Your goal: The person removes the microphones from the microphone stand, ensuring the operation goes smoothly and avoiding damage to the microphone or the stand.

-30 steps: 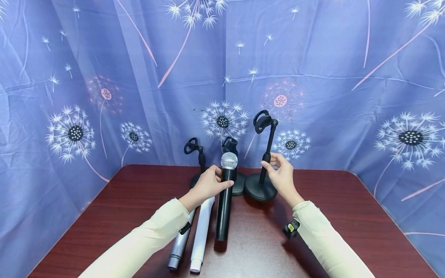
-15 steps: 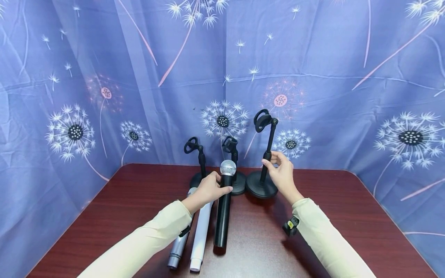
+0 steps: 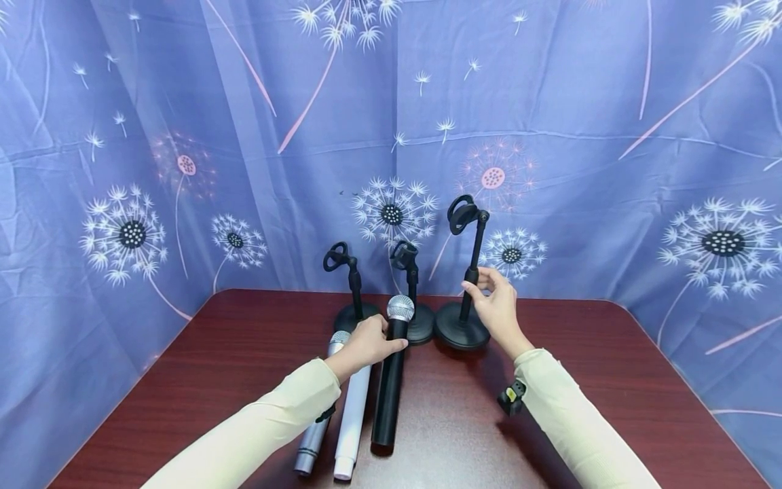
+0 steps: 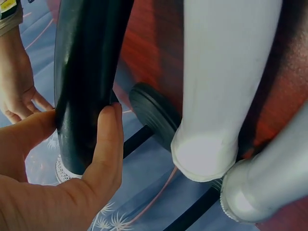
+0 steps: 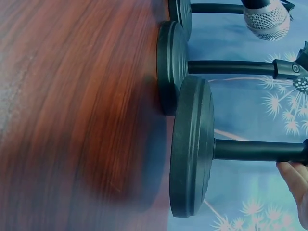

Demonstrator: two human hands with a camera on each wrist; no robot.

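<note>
My left hand [image 3: 366, 346] pinches a black microphone [image 3: 389, 390] with a silver mesh head, just below that head. In the left wrist view, thumb and fingers lie on opposite sides of its black body [image 4: 89, 86]. To its left lie a white microphone [image 3: 353, 421], its head hidden by the hand, and a silver-grey microphone [image 3: 310, 445]. My right hand [image 3: 497, 305] grips the pole of the tallest black microphone stand [image 3: 462, 329]; the right wrist view has its round base [image 5: 192, 149] close to the tabletop, whether touching I cannot tell.
Two shorter black microphone stands stand at the table's back, a left one [image 3: 356, 292] and a middle one [image 3: 413, 278] beside the tallest. The dark red wooden table [image 3: 586, 407] ends at a blue dandelion-print curtain [image 3: 586, 170].
My left hand has brought the black microphone down and toward me, uncovering the middle stand's clip and pole. The tallest stand has shifted slightly right with my right hand.
</note>
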